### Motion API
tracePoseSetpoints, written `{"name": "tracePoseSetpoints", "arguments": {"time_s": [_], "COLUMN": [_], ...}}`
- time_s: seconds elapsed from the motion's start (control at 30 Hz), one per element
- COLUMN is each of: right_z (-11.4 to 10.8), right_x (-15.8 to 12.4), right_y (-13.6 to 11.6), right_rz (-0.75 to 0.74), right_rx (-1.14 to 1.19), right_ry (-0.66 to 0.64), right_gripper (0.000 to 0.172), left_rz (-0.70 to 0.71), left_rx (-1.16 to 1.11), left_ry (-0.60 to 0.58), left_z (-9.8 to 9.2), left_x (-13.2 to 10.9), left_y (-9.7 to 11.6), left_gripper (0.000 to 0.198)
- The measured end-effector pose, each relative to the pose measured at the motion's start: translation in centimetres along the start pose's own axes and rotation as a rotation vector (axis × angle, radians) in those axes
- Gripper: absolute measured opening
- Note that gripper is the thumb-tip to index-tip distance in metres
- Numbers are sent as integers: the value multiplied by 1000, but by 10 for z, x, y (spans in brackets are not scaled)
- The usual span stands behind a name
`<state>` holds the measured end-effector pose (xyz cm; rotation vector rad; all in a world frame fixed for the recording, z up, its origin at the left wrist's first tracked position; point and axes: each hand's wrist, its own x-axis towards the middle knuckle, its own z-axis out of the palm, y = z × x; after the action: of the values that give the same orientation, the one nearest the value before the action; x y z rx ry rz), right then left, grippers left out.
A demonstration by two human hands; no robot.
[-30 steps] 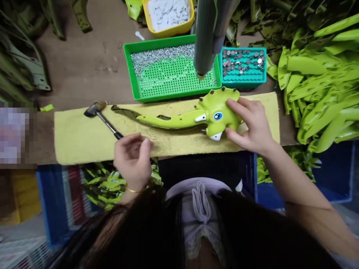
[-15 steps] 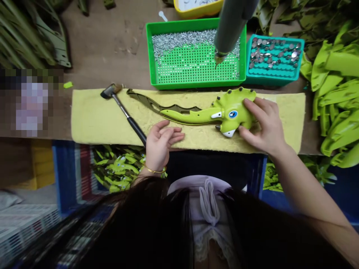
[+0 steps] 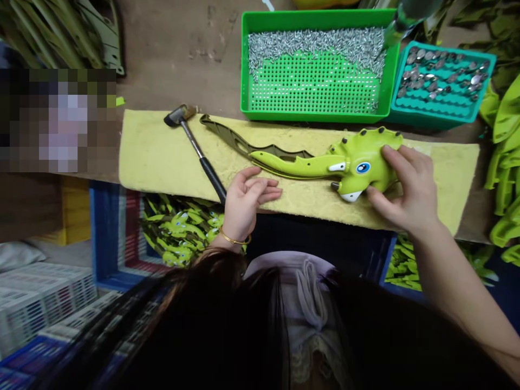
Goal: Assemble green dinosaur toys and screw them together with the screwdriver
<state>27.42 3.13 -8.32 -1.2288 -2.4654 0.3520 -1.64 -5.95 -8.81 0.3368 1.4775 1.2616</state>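
Note:
A lime-green dinosaur-head toy (image 3: 365, 162) with a blue eye and dark spikes lies on a yellow cloth (image 3: 162, 162). My right hand (image 3: 412, 189) grips the head from its right side, thumb below and fingers above. From the head a green neck piece (image 3: 292, 164) runs left, against an olive-brown curved plastic piece (image 3: 231, 135). Just below the neck, my left hand (image 3: 247, 200) rests with fingers loosely stretched out and nothing held. Beside it lies a hammer (image 3: 195, 143), its black handle end reaching close to the left wrist.
Behind the cloth stand a green basket of screws (image 3: 317, 116) and a teal tray of round metal pieces (image 3: 430, 111). A blurred tool (image 3: 406, 21) hangs over the basket's right corner. Green parts (image 3: 507, 162) pile up at right. A blue crate (image 3: 105, 238) sits below the table edge.
The whole view has shifted, so the table things appear farther right. The hanging tool has moved to the basket's upper right corner. Both hands keep nearly the same places around the toy.

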Motion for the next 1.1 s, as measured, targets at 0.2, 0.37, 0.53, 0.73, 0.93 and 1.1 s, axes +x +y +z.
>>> {"name": "tracePoseSetpoints", "arguments": {"time_s": [0.2,0.37,0.53,0.73,0.93,1.1], "right_z": [0,4,-2,-8,6,-3], "right_x": [0,-2,3,10,3,7], "right_y": [1,1,-3,-8,-6,-8], "right_rz": [9,39,115,132,115,332], "right_rx": [3,-20,-23,-39,-3,324], "right_ry": [-31,16,-43,-114,-11,-58], "right_gripper": [68,73,71,69,69,65], "left_rz": [-60,-57,-1,22,8,83], "left_rx": [-91,-152,-188,-132,-113,-21], "left_ry": [-69,-130,-112,-95,-125,-103], "left_z": [6,25,39,37,42,20], "left_x": [6,18,30,35,40,46], "left_y": [10,14,8,4,5,15], "left_gripper": [28,27,34,31,36,33]}}
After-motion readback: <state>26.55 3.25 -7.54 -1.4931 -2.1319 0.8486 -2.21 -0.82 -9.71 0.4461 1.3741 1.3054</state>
